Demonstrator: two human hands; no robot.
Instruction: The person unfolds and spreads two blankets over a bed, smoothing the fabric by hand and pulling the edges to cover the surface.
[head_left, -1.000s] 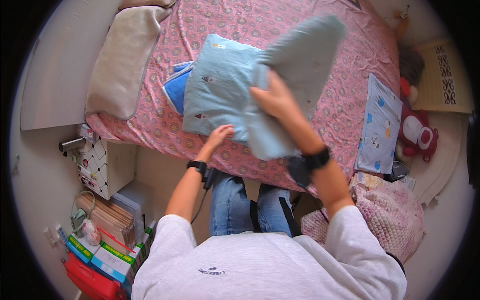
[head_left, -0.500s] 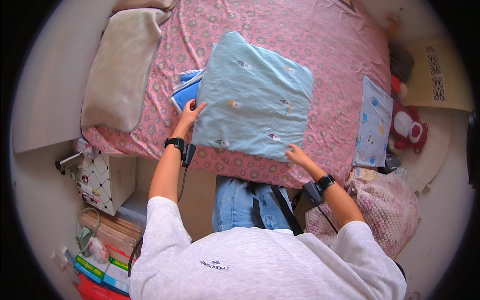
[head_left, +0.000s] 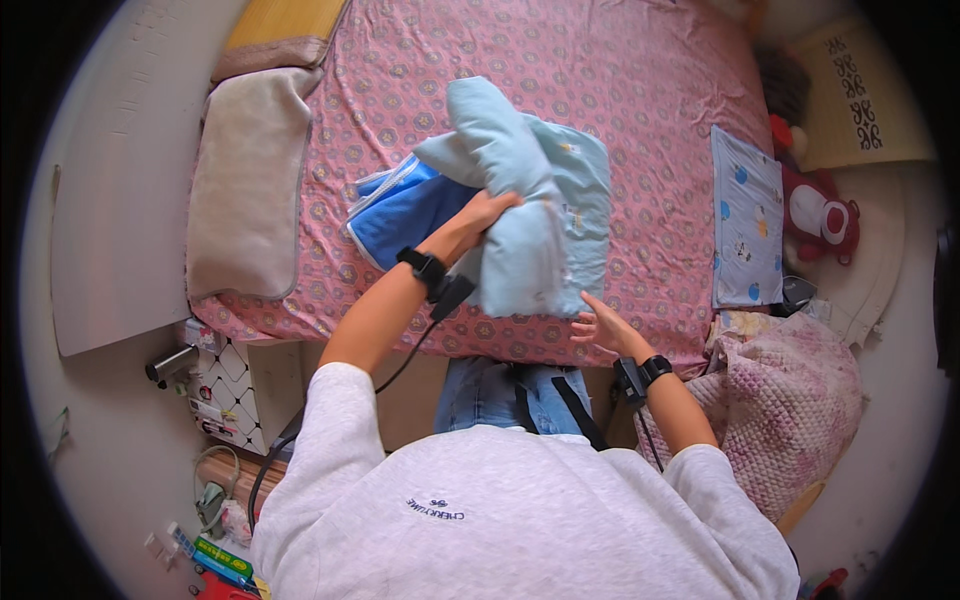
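A pale blue quilt (head_left: pixel 530 245) with small printed figures lies on the bed, its left side lifted and doubled over toward the right. My left hand (head_left: pixel 487 212) is closed on that raised part, though its fingers are partly hidden by the fabric. Beside the quilt's lower right corner, my right hand (head_left: pixel 604 326) has its fingers spread and holds nothing. Partly under the quilt, to the left, is a folded bright blue cloth (head_left: pixel 410 215) with white edging.
The bed carries a pink patterned sheet (head_left: pixel 660 190). A beige pillow (head_left: pixel 245 190) lies at the left, a white-blue printed pillow (head_left: pixel 747 225) at the right edge. Beyond sits a dark red plush toy (head_left: pixel 820 215); nearer, a quilted pink cover (head_left: pixel 780 400) is heaped.
My left hand has moved right, carrying the quilt's left side over and uncovering more of the bright blue cloth. My right hand stays near the lower right corner, its fingers more spread.
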